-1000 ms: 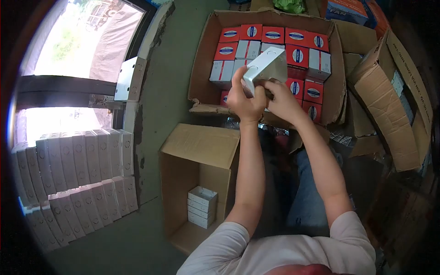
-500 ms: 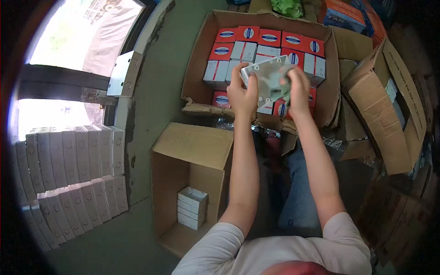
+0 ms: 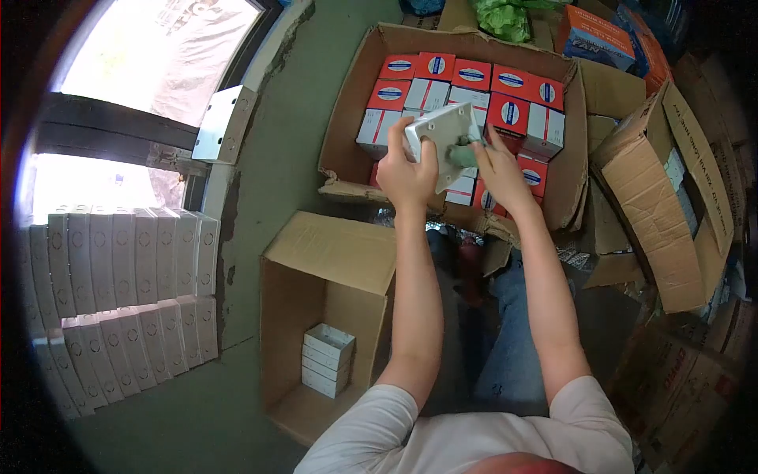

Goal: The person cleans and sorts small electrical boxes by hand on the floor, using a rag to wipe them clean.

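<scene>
The floor [image 3: 189, 426] runs under everything, and the big carton [image 3: 335, 142] stands ahead of the person, filled with red and white packs [image 3: 509, 114]. To its right the torn carton [image 3: 655, 229] leans with its flaps raised. The small carton [image 3: 292, 316] lies open on its side, nearer the person and to the left. By the window at far left, white boxes stand upright in two rows [image 3: 126, 261], one nearer the person than the other. An orange and blue pack [image 3: 598, 38] lies beyond the big carton's right corner, near a green bag [image 3: 505, 20]. Inside the small carton is a stack [image 3: 325, 362] of pale boxes. A lone box [image 3: 223, 125] sits on the ledge by the window.

The held box [image 3: 444, 134] is tilted above the packs, between the two hands. The left hand [image 3: 409, 175] pinches its near left edge, thumb and fingers on either side of the wall. The hollow side faces the right hand [image 3: 505, 178], whose fingers are partly spread and reach the green cloth [image 3: 463, 155] at that side; how firmly they grip the cloth I cannot tell
</scene>
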`<state>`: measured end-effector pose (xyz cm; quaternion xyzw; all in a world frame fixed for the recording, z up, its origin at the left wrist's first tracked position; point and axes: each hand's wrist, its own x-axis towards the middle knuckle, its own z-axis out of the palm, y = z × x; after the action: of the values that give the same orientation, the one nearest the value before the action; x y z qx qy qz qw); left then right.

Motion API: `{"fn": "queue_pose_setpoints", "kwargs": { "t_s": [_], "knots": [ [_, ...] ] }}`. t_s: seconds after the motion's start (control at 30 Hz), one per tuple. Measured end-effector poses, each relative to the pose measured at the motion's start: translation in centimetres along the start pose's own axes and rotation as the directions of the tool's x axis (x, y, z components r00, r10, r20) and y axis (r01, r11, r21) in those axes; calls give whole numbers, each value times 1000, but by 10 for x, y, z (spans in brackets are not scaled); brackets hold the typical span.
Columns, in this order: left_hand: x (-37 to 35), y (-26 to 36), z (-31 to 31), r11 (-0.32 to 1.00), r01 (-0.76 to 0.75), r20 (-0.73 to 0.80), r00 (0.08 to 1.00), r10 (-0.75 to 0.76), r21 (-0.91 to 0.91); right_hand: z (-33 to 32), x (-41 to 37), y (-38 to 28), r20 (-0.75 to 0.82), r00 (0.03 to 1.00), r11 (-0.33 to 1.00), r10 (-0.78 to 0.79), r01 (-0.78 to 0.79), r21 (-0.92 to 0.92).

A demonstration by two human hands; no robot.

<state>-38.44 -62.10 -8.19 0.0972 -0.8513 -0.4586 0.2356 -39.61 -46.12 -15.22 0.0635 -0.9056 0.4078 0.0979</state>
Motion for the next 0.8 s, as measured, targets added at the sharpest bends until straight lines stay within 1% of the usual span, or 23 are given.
{"fn": "queue_pose_setpoints", "kwargs": {
  "t_s": [0.03, 0.13, 0.23, 0.27, 0.37, 0.4, 0.47, 0.5, 0.57, 0.63, 0.7, 0.73, 0.77, 0.8],
  "knots": [
    [0, -1, 0, 1000, 2, 6, 1000, -2, -22, -2, 3, 3, 34, 998, 995, 57, -60, 81],
    [1, -4, 3, 994, -97, 11, 995, 98, -47, -25, 8, -10, 238, 954, 912, 181, -254, 323],
    [-1, 1, 2, 991, -125, 48, 991, 123, 38, -15, 5, 9, 110, 989, 954, 97, -124, 274],
    [-1, 1, 2, 992, -127, 49, 991, 128, -30, -12, 4, 6, 46, 974, 926, 220, -223, 303],
    [-1, 0, 2, 979, -127, 89, 986, 142, -156, 2, 9, 39, 36, 943, 848, 332, -315, 425],
    [-1, 4, 0, 987, -127, 121, 983, 139, -100, -15, 8, 12, 62, 943, 856, 326, -323, 403],
    [-2, 11, -1, 991, -132, 186, 974, 129, 6, -12, 7, 9, -53, 971, 923, 235, -206, 325],
    [0, 11, 0, 993, -106, 195, 974, 114, -49, -12, 7, 7, -109, 977, 949, 183, -147, 278],
    [4, 9, 1, 986, -49, 212, 974, 83, -157, -19, 7, -2, -149, 968, 948, 203, -157, 276],
    [5, 8, 0, 990, -47, 237, 968, 77, -131, -19, 5, -2, -178, 964, 957, 198, -152, 246],
    [5, 9, -4, 994, -41, 267, 961, 67, -103, -23, 9, -13, -200, 969, 977, 145, -108, 186],
    [3, 7, -5, 995, -41, 289, 955, 65, -87, -31, 5, -20, -112, 953, 953, 283, -267, 142],
    [3, 8, -7, 996, -46, 305, 950, 66, -72, -30, 2, -21, -137, 965, 972, 225, -214, 93],
    [0, 13, -10, 998, -16, 316, 948, 33, -57, -27, 0, -16, -161, 974, 987, 161, -155, 45]
  ]
}}
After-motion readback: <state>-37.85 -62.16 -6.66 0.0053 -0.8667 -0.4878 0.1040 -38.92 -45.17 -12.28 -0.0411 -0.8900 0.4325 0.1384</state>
